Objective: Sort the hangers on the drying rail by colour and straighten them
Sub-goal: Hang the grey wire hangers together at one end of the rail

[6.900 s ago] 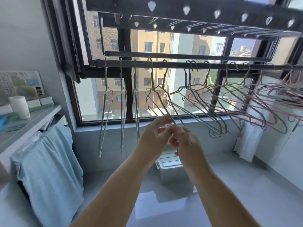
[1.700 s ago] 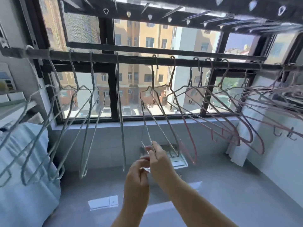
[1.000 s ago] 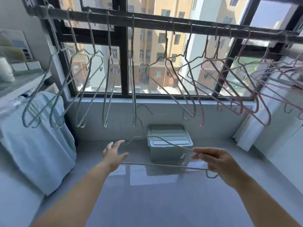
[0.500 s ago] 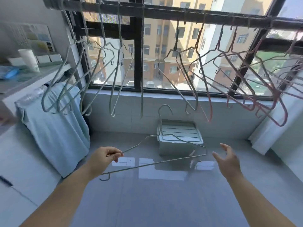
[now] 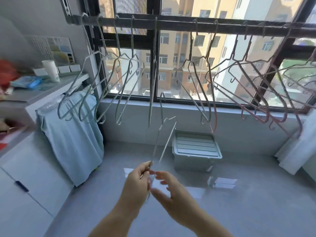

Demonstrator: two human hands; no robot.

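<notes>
"Which one have they got?"

"A grey wire hanger (image 5: 168, 141), off the rail (image 5: 171, 24) and held up below it, hook uppermost, seen nearly edge-on. The left hand (image 5: 136, 182) pinches its bottom end between thumb and fingertips."

"And the other hand?"

"The right hand (image 5: 171, 190) is just beside it, fingers spread and loose, gripping nothing. It's blurred, so I can't say whether a fingertip touches the wire."

"How does the rail look?"

"Along the left stretch the grey hangers (image 5: 155, 45) hang tilted at odd angles, one of them edge-on. To the right the pink hangers (image 5: 214, 113) crowd together, crossing each other. A lidded box (image 5: 196, 147) sits on the floor by the wall, and a blue cloth (image 5: 71, 142) hangs at the left."
</notes>
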